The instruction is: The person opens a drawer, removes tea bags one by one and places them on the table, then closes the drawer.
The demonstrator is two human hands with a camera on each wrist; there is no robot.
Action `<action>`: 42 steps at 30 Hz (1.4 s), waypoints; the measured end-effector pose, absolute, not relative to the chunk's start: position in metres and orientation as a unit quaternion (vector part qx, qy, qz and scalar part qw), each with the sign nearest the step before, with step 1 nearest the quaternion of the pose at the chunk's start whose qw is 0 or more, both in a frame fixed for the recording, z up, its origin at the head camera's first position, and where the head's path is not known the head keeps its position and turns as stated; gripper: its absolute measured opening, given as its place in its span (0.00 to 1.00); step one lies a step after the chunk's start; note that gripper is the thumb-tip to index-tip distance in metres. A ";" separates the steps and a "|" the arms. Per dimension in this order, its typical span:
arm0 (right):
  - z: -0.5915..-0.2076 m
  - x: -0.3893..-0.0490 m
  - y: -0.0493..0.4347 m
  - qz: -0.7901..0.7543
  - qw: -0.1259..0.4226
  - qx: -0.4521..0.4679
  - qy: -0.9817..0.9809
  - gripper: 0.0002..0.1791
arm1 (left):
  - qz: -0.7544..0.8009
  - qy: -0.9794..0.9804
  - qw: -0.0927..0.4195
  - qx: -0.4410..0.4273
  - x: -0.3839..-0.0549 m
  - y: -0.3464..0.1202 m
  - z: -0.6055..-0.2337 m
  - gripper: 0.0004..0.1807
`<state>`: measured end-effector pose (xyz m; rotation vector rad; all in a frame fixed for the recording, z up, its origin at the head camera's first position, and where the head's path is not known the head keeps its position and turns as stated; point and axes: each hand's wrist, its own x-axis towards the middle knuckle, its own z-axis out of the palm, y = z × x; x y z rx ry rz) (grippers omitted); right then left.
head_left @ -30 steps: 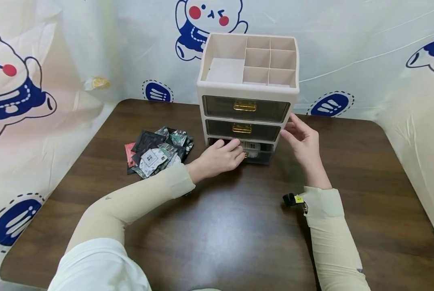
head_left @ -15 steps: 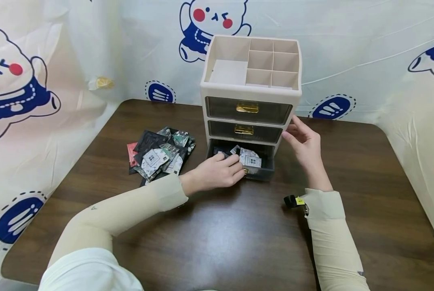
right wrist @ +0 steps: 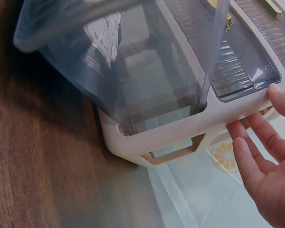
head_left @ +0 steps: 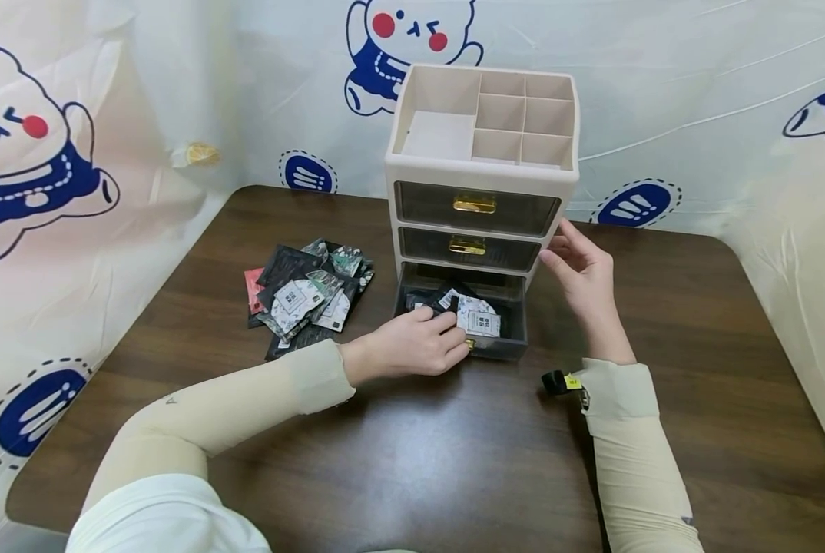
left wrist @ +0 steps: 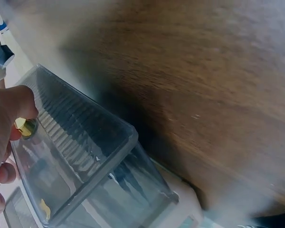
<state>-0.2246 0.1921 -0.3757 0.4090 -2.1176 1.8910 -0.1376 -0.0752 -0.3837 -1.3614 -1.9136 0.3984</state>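
Observation:
A white desktop organizer [head_left: 482, 170] with smoky clear drawers stands at the back of the table. Its bottom drawer [head_left: 502, 352] is pulled out, with black and white packets [head_left: 480, 318] inside. My left hand [head_left: 415, 344] pinches that drawer's gold handle [left wrist: 25, 126] between thumb and fingers, covering part of the drawer front. On the organizer's right side, my right hand [head_left: 584, 280] holds the frame. The right wrist view shows its thumb on the front edge and its fingers [right wrist: 249, 156] against the side. The two upper drawers are closed.
A heap of flat packets [head_left: 309, 299], mostly black with white labels and one red, lies left of the organizer on the brown wooden table [head_left: 412, 461]. The organizer's top has open compartments [head_left: 523, 115]. A printed curtain [head_left: 661, 84] hangs right behind the table.
The bottom drawer has slid out toward me with my left hand on its handle, bringing its packets into view. My right hand keeps its place at the organizer's side.

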 end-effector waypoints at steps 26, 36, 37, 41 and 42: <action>-0.374 -0.224 0.192 0.648 0.134 0.136 -0.737 0.28 | -0.156 -0.905 0.013 -0.395 -0.160 -0.058 -0.306 0.06; -0.377 -0.225 0.191 0.646 0.127 0.143 -0.739 0.28 | -0.147 -0.900 -0.181 -0.370 -0.210 -0.033 -0.294 0.12; -0.377 -0.225 0.192 0.647 0.128 0.144 -0.738 0.28 | -0.139 -0.897 -0.200 -0.369 -0.214 -0.029 -0.294 0.14; -0.376 -0.225 0.193 0.647 0.130 0.145 -0.737 0.28 | -0.115 -0.887 -0.254 -0.368 -0.223 -0.017 -0.296 0.20; -0.376 -0.225 0.193 0.647 0.132 0.146 -0.737 0.28 | -0.111 -0.886 -0.261 -0.366 -0.225 -0.014 -0.297 0.20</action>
